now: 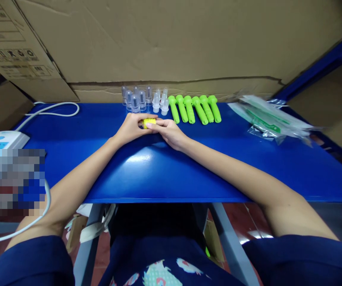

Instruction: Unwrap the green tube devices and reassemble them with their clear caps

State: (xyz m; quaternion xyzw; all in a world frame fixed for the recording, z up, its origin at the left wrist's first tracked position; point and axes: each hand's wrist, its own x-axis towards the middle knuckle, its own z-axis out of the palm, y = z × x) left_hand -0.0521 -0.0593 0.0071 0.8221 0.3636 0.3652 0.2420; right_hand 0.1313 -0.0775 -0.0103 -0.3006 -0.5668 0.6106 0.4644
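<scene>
My left hand (pixel 131 128) and my right hand (pixel 170 131) meet on the blue table (pixel 159 174), both with fingers closed around a small yellow ribbed part (pixel 149 122). Just behind them stand several clear plastic caps (pixel 135 99) and a few small white nozzle pieces (pixel 160 102). To the right of those lie several green plastic handles (pixel 195 109) in a row, side by side.
A pile of clear plastic bags with green print (pixel 270 119) lies at the right. A white power strip (pixel 2 140) and its white cable (pixel 53 109) sit at the left. Cardboard boxes (pixel 173 43) wall the table's far edge.
</scene>
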